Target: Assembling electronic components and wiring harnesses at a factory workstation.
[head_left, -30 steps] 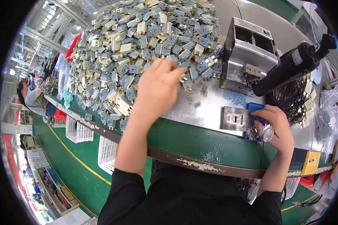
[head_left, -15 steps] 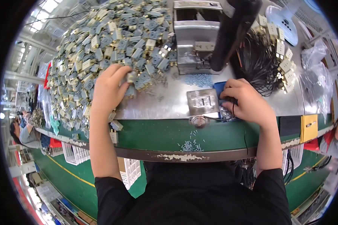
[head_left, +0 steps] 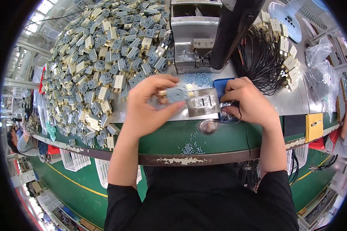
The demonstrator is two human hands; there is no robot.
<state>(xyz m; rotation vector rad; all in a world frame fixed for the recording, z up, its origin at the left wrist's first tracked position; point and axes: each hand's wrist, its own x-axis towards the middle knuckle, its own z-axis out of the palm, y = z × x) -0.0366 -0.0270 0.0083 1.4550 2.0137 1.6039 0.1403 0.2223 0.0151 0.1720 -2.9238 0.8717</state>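
My left hand [head_left: 150, 104] is closed on a grey plug housing [head_left: 177, 95] with brass pins, held above the bench beside a steel fixture plate [head_left: 202, 102]. The housing is slightly blurred. The plate has a slotted block in its middle. To its right, my right hand [head_left: 247, 101] reaches into a blue tray [head_left: 222, 84] of small shiny metal parts [head_left: 228, 111]. Its fingers are pinched together; what they hold, if anything, is hidden. A thin black wire hangs down by the right wrist. Below the plate is a round metal piece [head_left: 208, 126], blurred.
A large heap of grey and cream plug housings [head_left: 104, 57] covers the left. A metal machine [head_left: 196, 34] and black column [head_left: 235, 30] stand ahead. Bluish screws [head_left: 198, 79] and loose silver screws [head_left: 190, 148] lie nearby. Black cords [head_left: 258, 65] fill the right.
My left hand has moved right from the heap, bringing a grey plug housing close to the fixture plate. My right hand stays at the blue tray. The view has shifted slightly.
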